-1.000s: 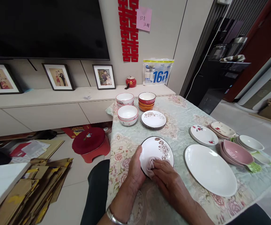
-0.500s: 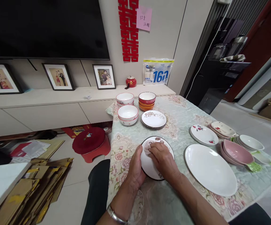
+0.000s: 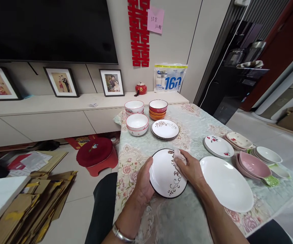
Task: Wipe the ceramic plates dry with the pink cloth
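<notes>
Clearly, the plate (image 3: 163,174) lies between the left hand (image 3: 143,179) gripping its rim and the right hand (image 3: 193,168) clutching a cloth (image 3: 178,156).

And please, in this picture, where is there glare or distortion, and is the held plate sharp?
Head view: bright glare spots the far rim of the oval plate; head view: the left picture frame looks skewed, probably wide-angle distortion; head view: the held plate is fairly sharp, its brown pattern clear.

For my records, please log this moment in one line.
left hand: holds round white dark-rimmed plate | right hand: holds crumpled pale cloth against plate's floral edge
</notes>
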The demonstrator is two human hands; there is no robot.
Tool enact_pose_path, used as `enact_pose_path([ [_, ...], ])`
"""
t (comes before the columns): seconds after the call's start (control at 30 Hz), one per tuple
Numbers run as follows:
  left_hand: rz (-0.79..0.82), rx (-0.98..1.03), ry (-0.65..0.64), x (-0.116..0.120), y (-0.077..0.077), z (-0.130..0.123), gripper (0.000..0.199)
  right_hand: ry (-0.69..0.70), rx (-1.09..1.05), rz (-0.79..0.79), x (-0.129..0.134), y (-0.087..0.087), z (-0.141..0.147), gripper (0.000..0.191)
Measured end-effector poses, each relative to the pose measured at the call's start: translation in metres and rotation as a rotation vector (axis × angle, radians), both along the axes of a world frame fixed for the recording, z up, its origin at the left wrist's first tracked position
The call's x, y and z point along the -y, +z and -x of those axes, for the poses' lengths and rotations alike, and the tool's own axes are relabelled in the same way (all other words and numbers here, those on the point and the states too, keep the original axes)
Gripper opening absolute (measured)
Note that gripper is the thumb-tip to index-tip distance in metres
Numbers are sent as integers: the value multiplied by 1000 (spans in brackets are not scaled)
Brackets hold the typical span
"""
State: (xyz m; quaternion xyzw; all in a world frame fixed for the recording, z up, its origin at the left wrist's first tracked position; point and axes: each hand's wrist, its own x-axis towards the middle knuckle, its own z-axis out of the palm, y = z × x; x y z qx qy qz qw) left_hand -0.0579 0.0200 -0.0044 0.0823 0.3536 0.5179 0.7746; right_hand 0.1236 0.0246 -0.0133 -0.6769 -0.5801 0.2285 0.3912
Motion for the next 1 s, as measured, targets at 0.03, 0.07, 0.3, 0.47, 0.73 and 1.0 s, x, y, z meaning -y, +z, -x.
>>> enact_pose_path([
  [0.03,7,7,-11,0,1,1,51,27,-43,23,0,4,-1,42],
  [0.07,15,16,-29,0,2,3,49,49,-76,39,1,6,-2,38],
  [0.3,18,32,15,3,9,8,40,-23,-523,147,3,2,1,33],
  [0.47,-103,44,24,7,7,3,62,-129,-794,139,8,-1,16,37],
  [0.73,46,142,103,4,14,8,51,86,-942,133,18,7,23,33],
  [1.0,10,125,172,3,15,15,50,159,-966,209,22,16,22,29],
])
